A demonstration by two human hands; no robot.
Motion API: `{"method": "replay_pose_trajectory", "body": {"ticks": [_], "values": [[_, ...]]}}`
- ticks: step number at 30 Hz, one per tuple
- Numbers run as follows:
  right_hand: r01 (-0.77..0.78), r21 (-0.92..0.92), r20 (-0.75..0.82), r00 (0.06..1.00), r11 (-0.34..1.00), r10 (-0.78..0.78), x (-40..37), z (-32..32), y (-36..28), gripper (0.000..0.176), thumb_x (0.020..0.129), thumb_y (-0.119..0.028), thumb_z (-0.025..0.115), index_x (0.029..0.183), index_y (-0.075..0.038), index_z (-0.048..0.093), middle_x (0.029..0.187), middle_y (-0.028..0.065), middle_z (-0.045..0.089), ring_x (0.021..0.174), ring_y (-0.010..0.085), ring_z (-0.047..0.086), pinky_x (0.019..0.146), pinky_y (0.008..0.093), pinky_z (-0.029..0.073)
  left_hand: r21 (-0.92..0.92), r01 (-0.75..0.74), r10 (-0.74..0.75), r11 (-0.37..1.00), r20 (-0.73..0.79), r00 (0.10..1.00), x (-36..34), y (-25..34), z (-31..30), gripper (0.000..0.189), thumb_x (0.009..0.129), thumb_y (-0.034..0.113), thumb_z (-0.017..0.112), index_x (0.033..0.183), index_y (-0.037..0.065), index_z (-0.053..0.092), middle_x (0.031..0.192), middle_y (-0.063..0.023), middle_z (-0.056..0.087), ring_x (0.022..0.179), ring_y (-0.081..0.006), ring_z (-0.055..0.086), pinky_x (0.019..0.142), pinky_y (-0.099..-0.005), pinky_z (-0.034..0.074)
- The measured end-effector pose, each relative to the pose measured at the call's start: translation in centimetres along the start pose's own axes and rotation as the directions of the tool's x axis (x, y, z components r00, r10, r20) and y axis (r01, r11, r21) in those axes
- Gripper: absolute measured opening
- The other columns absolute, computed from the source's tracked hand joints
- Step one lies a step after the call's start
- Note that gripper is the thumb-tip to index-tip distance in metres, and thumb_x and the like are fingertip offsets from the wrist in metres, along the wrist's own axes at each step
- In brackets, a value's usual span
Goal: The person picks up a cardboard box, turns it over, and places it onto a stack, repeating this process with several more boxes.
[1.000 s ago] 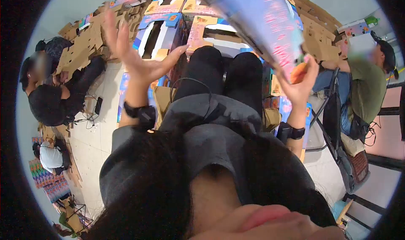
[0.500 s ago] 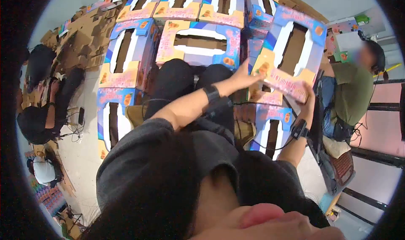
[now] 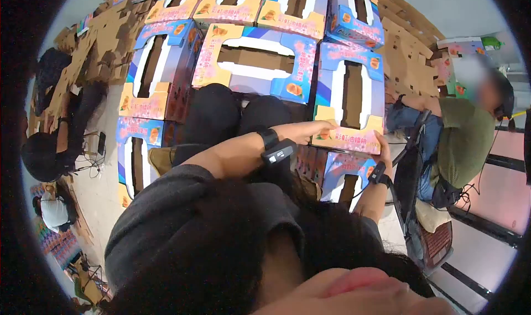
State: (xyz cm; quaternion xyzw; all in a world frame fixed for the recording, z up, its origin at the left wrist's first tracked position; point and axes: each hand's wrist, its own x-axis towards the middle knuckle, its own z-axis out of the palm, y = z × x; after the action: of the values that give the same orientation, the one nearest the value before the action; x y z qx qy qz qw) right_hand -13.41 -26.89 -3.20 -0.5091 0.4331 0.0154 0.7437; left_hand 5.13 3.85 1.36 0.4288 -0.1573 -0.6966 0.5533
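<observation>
A printed blue and yellow cardboard box [image 3: 374,96] with a long opening in its top rests upright in the row right of my knees. At its near left corner is my left hand [image 3: 315,130], with its fingers pressed together on the yellow edge. My right hand [image 3: 384,149] grips the near right corner, its lower fingers hidden by the box. Below it a similar box [image 3: 332,174] shows partly. Left of the held box lies a sideways box [image 3: 260,77], whose wide opening faces up.
More printed boxes [image 3: 227,5] line the far side, and others [image 3: 160,82] stand at left. Flattened brown cardboard [image 3: 105,44] lies beyond. One person in a green top [image 3: 467,129] sits at right beside a dark chair [image 3: 409,204]; other people are at left.
The box in my hands was raised and tilted; it has come down level into the row. My left hand has moved down to its near corner. The view has shifted slightly.
</observation>
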Motion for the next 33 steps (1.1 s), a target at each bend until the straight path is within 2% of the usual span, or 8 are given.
{"method": "replay_pose_trajectory", "body": {"ticks": [11, 14, 17, 22, 24, 27, 30, 33], "values": [[-0.084, -0.254, -0.051, 0.996, 0.964, 0.074, 2.7, -3.9, 3.2, 0.053, 0.084, -0.048, 0.063, 0.108, -0.001, 0.062, 0.093, 0.009, 0.068, 0.083, 0.021, 0.066, 0.075, 0.0314, 0.051, 0.136, 0.207, -0.215, 0.969, 0.043, 0.976, 1.4, -0.2, -0.3, 0.092, 0.079, 0.077, 0.041, 0.151, 0.023, 0.017, 0.156, -0.0154, 0.012, 0.143, -0.0351, 0.011, 0.113, -0.0476, 0.011], [0.051, -0.709, -0.152, 0.963, 0.703, -0.223, 1.8, -2.3, 2.4, 0.055, 0.084, -0.052, 0.062, 0.091, 0.003, 0.067, 0.083, 0.0094, 0.067, 0.077, 0.0213, 0.064, 0.072, 0.0297, 0.049, 0.194, 0.162, -0.178, 0.967, 0.067, 0.982, 1.1, 0.1, 0.0, 0.089, 0.078, 0.077, 0.042, 0.15, 0.029, 0.019, 0.156, -0.0151, 0.012, 0.142, -0.0379, 0.012, 0.111, -0.0511, 0.015], [0.044, -0.77, -0.206, 0.927, 0.637, -0.313, 1.4, -1.1, 2.8, 0.063, 0.083, -0.058, 0.061, 0.082, 0.005, 0.066, 0.078, 0.0112, 0.066, 0.074, 0.023, 0.062, 0.072, 0.033, 0.047, 0.257, 0.13, -0.15, 0.958, 0.062, 0.987, 3.0, -2.1, -1.5, 0.088, 0.078, 0.077, 0.043, 0.149, 0.031, 0.021, 0.156, -0.0145, 0.014, 0.141, -0.0383, 0.014, 0.109, -0.0527, 0.019], [-0.22, -0.923, -0.346, 0.834, 0.315, -0.43, 0.0, 1.1, 3.7, 0.066, 0.08, -0.055, 0.061, 0.111, 0.003, 0.06, 0.1, 0.0234, 0.066, 0.094, 0.0373, 0.063, 0.08, 0.0412, 0.049, 0.329, 0.042, -0.087, 0.943, 0.122, 0.989, 2.5, -1.1, -1.4, 0.094, 0.077, 0.073, 0.049, 0.148, 0.018, 0.024, 0.152, -0.0166, 0.023, 0.139, -0.0374, 0.019, 0.106, -0.0509, 0.025], [-0.288, -0.924, -0.374, 0.822, 0.252, -0.429, -2.0, 5.2, 2.9, 0.071, 0.078, -0.047, 0.063, 0.126, 0.004, 0.049, 0.115, 0.0285, 0.059, 0.108, 0.0454, 0.056, 0.09, 0.0465, 0.046, 0.375, 0.019, -0.002, 0.927, -0.047, 0.999, 4.1, -2.7, -1.8, 0.097, 0.077, 0.067, 0.056, 0.147, 0.008, 0.024, 0.149, -0.0196, 0.027, 0.137, -0.0375, 0.024, 0.106, -0.0479, 0.028], [-0.059, -0.997, -0.075, 0.79, 0.045, -0.608, -3.1, 7.4, 4.4, 0.071, 0.078, -0.042, 0.063, 0.127, 0.007, 0.048, 0.116, 0.028, 0.059, 0.11, 0.0439, 0.055, 0.093, 0.046, 0.045, 0.517, -0.129, 0.356, 0.846, -0.368, 0.859, 5.2, -4.0, -2.3, 0.098, 0.076, 0.047, 0.072, 0.139, -0.012, 0.024, 0.137, -0.026, 0.041, 0.128, -0.034, 0.04, 0.105, -0.0377, 0.034], [0.202, -0.979, 0.159, 0.734, -0.011, -0.661, -7.0, 13.9, 3.1, 0.059, 0.078, -0.036, 0.066, 0.117, 0.007, 0.057, 0.11, 0.0269, 0.062, 0.105, 0.0395, 0.059, 0.09, 0.0438, 0.047, 0.217, -0.431, 0.481, 0.876, -0.448, 0.753, 3.7, -2.6, -2.1, 0.073, 0.084, 0.034, 0.068, 0.134, -0.007, 0.034, 0.129, -0.0195, 0.05, 0.12, -0.0246, 0.048, 0.101, -0.0338, 0.037], [0.391, -0.915, 0.26, 0.755, 0.095, -0.603, -10.1, 19.3, 1.5, 0.043, 0.079, -0.031, 0.068, 0.104, 0.003, 0.065, 0.101, 0.0224, 0.066, 0.095, 0.0354, 0.063, 0.085, 0.0405, 0.049, -0.217, -0.385, 0.306, 0.897, -0.322, 0.896, 0.2, -1.0, -1.9, 0.057, 0.09, 0.047, 0.055, 0.127, 0.005, 0.044, 0.125, -0.0123, 0.056, 0.112, -0.0175, 0.05, 0.096, -0.0284, 0.037]]}}
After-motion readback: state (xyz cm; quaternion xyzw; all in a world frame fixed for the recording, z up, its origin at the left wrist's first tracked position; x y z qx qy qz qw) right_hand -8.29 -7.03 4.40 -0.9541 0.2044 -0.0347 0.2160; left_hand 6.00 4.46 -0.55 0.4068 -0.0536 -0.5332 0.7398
